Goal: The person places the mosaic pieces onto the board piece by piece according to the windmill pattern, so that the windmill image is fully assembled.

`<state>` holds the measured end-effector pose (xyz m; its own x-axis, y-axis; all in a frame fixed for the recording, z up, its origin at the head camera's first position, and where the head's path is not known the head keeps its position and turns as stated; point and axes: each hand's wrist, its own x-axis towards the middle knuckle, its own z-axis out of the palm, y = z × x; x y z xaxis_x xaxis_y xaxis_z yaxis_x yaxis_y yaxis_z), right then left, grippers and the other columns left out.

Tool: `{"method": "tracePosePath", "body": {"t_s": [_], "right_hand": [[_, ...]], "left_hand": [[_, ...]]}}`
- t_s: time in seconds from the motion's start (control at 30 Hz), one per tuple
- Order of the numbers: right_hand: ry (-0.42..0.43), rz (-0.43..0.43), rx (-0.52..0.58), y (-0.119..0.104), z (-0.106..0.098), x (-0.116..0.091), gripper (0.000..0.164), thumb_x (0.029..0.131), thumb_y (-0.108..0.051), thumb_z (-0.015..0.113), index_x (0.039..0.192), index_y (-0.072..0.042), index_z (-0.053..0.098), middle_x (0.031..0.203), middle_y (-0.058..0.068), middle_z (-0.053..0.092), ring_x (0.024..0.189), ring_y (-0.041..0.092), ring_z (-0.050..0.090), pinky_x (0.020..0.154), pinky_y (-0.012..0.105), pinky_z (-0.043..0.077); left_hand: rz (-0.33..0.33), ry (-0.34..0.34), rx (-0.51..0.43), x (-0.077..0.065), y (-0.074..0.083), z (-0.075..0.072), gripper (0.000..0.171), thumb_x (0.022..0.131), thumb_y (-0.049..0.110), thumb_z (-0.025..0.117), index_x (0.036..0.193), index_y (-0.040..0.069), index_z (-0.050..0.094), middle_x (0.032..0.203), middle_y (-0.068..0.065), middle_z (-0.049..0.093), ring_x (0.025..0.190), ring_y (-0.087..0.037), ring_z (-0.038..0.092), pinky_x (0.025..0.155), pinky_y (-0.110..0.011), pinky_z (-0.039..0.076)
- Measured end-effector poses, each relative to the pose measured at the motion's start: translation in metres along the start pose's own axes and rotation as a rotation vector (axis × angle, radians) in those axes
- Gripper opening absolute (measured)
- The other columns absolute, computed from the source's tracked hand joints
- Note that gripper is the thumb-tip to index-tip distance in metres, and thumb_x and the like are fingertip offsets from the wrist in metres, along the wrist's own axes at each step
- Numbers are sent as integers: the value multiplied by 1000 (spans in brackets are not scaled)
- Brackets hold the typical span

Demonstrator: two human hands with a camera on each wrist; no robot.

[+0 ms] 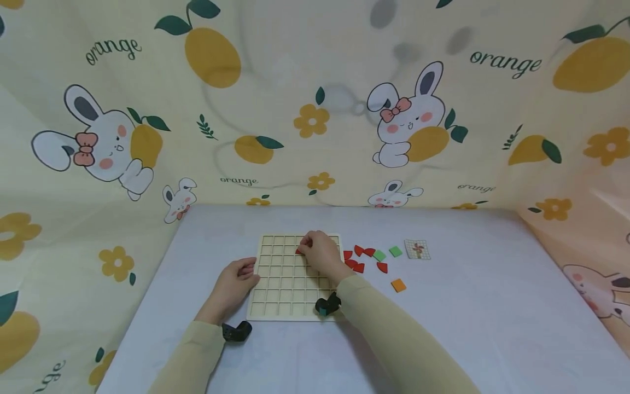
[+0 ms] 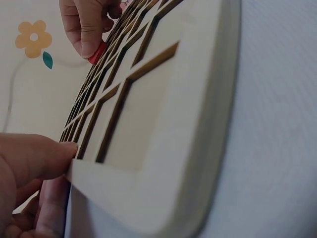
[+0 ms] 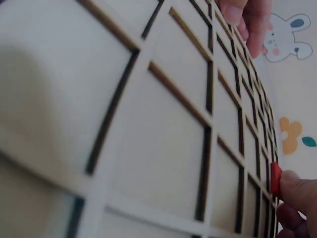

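With my left hand [image 1: 236,282] gripping the edge of the grid board [image 1: 280,282], I'd square the red piece [image 3: 275,179] pinched in my right hand [image 1: 322,254] before pressing down.

In the head view, the right grip [image 1: 322,254] hides some squares of the board [image 1: 285,295] and most of a red piece [image 1: 298,251]. Both sleeves [image 1: 394,334] run off the bottom. The card [image 1: 417,249] is too small to see well. The left wrist view cuts off the left grip [image 2: 29,166]. The right wrist view blurs the board's near part.
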<state>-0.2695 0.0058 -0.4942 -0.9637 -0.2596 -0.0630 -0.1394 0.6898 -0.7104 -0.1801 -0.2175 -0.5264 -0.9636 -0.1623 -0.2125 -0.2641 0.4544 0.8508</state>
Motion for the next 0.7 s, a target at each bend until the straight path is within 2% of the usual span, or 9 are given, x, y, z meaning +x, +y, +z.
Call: {"method": "tracePosePath", "body": {"t_s": [0.17, 0.4, 0.7], "right_hand": [[23, -39, -79, 4, 3, 3, 11, 93, -28, 65, 89, -19, 63, 84, -4, 57, 76, 16, 53, 66, 29, 46], [45, -69, -113, 2, 3, 0, 15, 90, -30, 69, 89, -17, 62, 85, -2, 54, 77, 17, 51, 67, 31, 45], [-11, -70, -101, 3, 2, 0, 11, 90, -27, 70, 94, -18, 65, 92, -1, 54, 83, 16, 52, 73, 31, 47]], "left_hand": [[-5, -3, -8, -1, 1, -1, 52, 91, 15, 65, 140, 11, 47, 121, -8, 52, 111, -20, 53, 95, -36, 48], [4, 4, -5, -2, 4, -2, 52, 91, 13, 65, 140, 10, 47, 121, -8, 52, 110, -20, 53, 95, -35, 48], [-10, 5, 0, -3, 4, -1, 52, 91, 13, 64, 140, 11, 47, 120, -7, 52, 110, -20, 53, 94, -35, 48]]}}
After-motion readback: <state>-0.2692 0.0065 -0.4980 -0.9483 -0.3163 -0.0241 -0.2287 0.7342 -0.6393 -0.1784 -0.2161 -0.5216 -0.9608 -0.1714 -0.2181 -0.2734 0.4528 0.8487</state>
